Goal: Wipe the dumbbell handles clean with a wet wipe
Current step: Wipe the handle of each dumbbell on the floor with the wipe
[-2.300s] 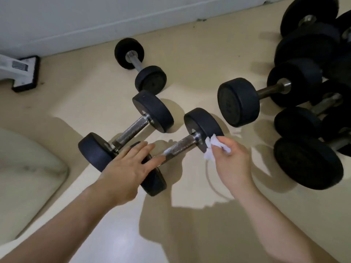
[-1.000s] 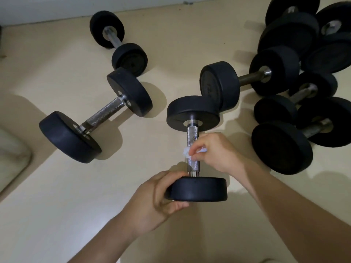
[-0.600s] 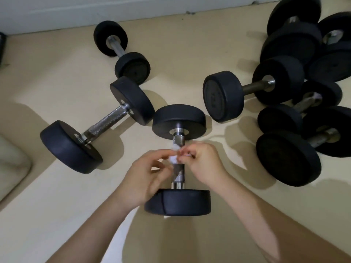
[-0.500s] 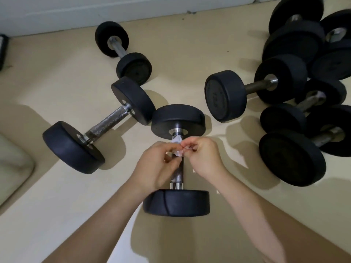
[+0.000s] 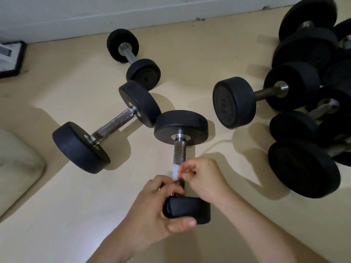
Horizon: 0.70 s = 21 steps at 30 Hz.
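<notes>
Head view: left hand (image 5: 152, 211) clamps the six-o'clock weight (image 5: 188, 209), right hand (image 5: 207, 181) pinches wipe (image 5: 175, 172) against handle (image 5: 179, 152); wrap it round, stroke toward twelve o'clock, hold weight steady.

Beige floor (image 5: 190, 59) here, and it's crowded: a small dumbbell (image 5: 143, 74) by the wall (image 5: 76, 12), a bigger knurled-handle dumbbell (image 5: 114, 124) lying diagonally just beside it, a third dumbbell (image 5: 179, 150) lengthwise in the middle. Off right, a heap of black dumbbells (image 5: 303, 168), packed touching. Far left, a pale cushion (image 5: 17, 162) and a black-edged white base (image 5: 9, 57).
</notes>
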Each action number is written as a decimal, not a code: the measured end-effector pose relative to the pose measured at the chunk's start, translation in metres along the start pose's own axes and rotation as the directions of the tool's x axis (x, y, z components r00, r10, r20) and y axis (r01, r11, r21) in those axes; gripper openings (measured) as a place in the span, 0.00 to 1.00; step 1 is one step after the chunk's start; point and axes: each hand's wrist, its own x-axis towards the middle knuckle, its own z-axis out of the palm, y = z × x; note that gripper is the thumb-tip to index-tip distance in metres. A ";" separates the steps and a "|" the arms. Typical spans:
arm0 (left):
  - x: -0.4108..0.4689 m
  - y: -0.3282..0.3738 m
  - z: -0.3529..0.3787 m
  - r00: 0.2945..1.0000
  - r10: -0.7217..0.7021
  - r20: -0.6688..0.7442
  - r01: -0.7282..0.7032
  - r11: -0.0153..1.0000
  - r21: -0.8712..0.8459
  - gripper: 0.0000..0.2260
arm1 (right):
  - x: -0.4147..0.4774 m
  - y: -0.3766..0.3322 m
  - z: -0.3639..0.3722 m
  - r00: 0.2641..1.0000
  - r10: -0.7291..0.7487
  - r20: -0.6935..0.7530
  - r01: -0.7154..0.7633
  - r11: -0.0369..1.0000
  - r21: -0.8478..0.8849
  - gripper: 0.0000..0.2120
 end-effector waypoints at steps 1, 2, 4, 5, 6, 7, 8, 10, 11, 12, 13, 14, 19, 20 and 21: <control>-0.002 0.001 -0.002 0.998 0.025 0.052 -0.029 0.996 0.083 0.27 | 0.013 -0.002 0.000 0.995 -0.027 -0.096 0.023 0.999 -0.046 0.08; -0.003 0.002 -0.003 0.997 0.039 0.066 -0.048 0.986 0.157 0.29 | 0.028 -0.006 -0.001 0.979 -0.036 -0.199 0.022 0.997 -0.070 0.07; -0.004 0.007 -0.005 0.998 0.048 0.043 -0.057 0.972 0.230 0.28 | 0.045 -0.010 -0.002 0.959 -0.019 -0.283 0.018 1.000 -0.006 0.07; -0.004 0.010 -0.007 0.998 0.053 0.036 -0.060 0.969 0.241 0.27 | 0.044 -0.007 0.000 0.970 0.004 -0.242 -0.002 1.000 0.009 0.09; -0.003 0.014 -0.008 0.998 0.060 0.032 -0.066 0.964 0.256 0.26 | 0.035 -0.003 0.002 0.987 0.023 -0.162 -0.021 1.000 0.015 0.11; -0.003 0.018 -0.009 0.997 0.064 0.036 -0.071 0.957 0.280 0.25 | 0.020 0.000 0.005 0.996 0.046 -0.071 -0.046 0.999 -0.008 0.13; -0.002 0.022 -0.010 0.997 0.070 0.036 -0.078 0.946 0.314 0.24 | 0.006 0.003 0.006 0.998 0.061 0.009 -0.061 0.998 -0.033 0.13; -0.001 0.030 -0.007 0.997 0.076 0.020 -0.077 0.912 0.402 0.23 | 0.001 0.001 0.001 0.999 0.033 0.009 -0.032 0.998 -0.060 0.11; 0.000 0.034 -0.004 0.997 0.077 0.013 -0.075 0.893 0.444 0.23 | 0.011 0.000 -0.003 0.997 0.000 -0.079 -0.006 0.997 -0.081 0.10; 0.000 0.037 0.001 0.996 0.088 0.010 -0.082 0.873 0.480 0.22 | 0.021 -0.003 -0.008 0.987 -0.026 -0.160 0.013 0.997 -0.079 0.08; 0.000 0.037 0.006 0.994 0.109 0.020 -0.103 0.848 0.519 0.21 | 0.027 -0.004 -0.011 0.980 -0.025 -0.195 0.013 0.998 -0.062 0.07; 0.000 0.037 0.011 0.993 0.113 0.037 -0.116 0.840 0.530 0.21 | 0.025 -0.002 -0.012 0.985 -0.015 -0.174 0.006 0.999 -0.049 0.08; -0.001 0.042 0.034 0.993 0.115 -0.002 -0.099 0.864 0.494 0.26 | -0.010 0.006 -0.017 0.997 -0.032 0.065 0.039 0.994 -0.100 0.09; -0.002 0.042 0.035 0.990 0.139 -0.037 -0.108 0.884 0.454 0.26 | 0.004 0.006 -0.019 0.996 -0.072 -0.048 0.065 0.988 -0.139 0.09; -0.003 0.041 0.036 0.978 0.186 -0.095 -0.138 0.918 0.372 0.25 | 0.018 0.006 -0.022 0.981 -0.099 -0.165 0.071 0.983 -0.167 0.09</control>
